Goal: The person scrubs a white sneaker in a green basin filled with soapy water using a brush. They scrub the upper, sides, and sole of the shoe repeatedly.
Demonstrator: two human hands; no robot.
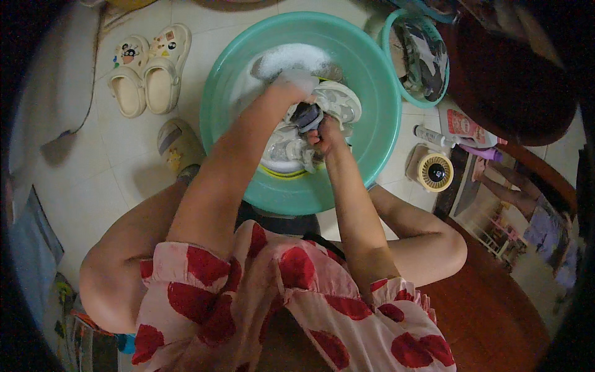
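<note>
A large green plastic basin [372, 139] stands on the floor between the legs, with foamy suds [290, 58] and white shoes in it. My right hand [325, 132] grips the dark-lined opening of a white shoe [341, 100] near the basin's middle. Suds cover most of my left hand [295, 86], which lies at the far side of that shoe; its fingers are mostly hidden. A second pale shoe [281, 146] with a yellow-edged sole lies closer to my body.
Cream clogs [160, 86] stand on the tiles at the left. At the right are a smaller green basket [448, 69] with shoes inside, a white tube [427, 135], a detergent bottle [467, 128] and a round fan-like device [435, 172]. Another person's legs [509, 186] show farther right.
</note>
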